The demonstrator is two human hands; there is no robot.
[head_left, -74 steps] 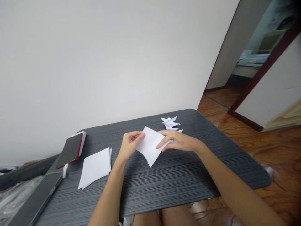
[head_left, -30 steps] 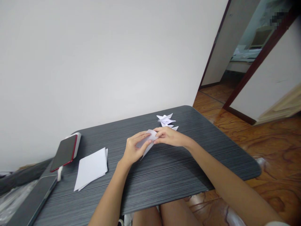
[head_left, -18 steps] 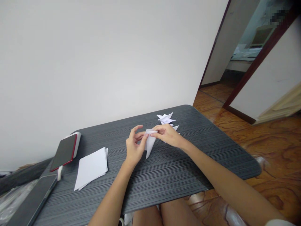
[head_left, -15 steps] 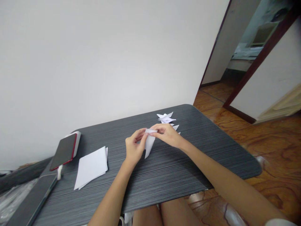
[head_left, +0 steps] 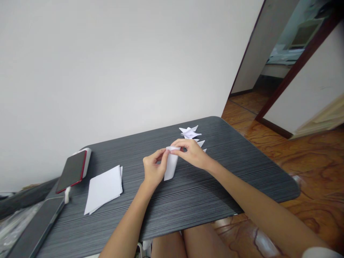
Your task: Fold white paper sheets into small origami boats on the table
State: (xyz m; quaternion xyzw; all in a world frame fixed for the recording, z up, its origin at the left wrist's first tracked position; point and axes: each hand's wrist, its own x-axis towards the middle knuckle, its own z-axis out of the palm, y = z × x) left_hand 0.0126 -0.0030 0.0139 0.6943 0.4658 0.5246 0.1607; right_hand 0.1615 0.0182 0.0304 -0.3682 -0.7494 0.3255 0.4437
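A small folded white sheet of paper (head_left: 171, 166) is held above the dark table, its lower end hanging down toward me. My left hand (head_left: 156, 165) pinches its upper left corner between thumb and fingertips. On the upper right edge, my right hand (head_left: 189, 152) is closed with thumb below and fingers over the paper. Just behind my right hand lie several folded white paper pieces (head_left: 190, 133) with pointed tips, partly hidden by that hand.
A stack of white paper sheets (head_left: 104, 190) lies on the left of the dark table (head_left: 220, 175). Farther left are a red-edged phone (head_left: 72, 171) propped on a white object and a flat dark device (head_left: 37, 229). A white wall (head_left: 120, 71) stands behind the table.
The folded paper's lower end has gone from a narrow point to a wider, blunter shape. Both hands keep nearly the same place and grip.
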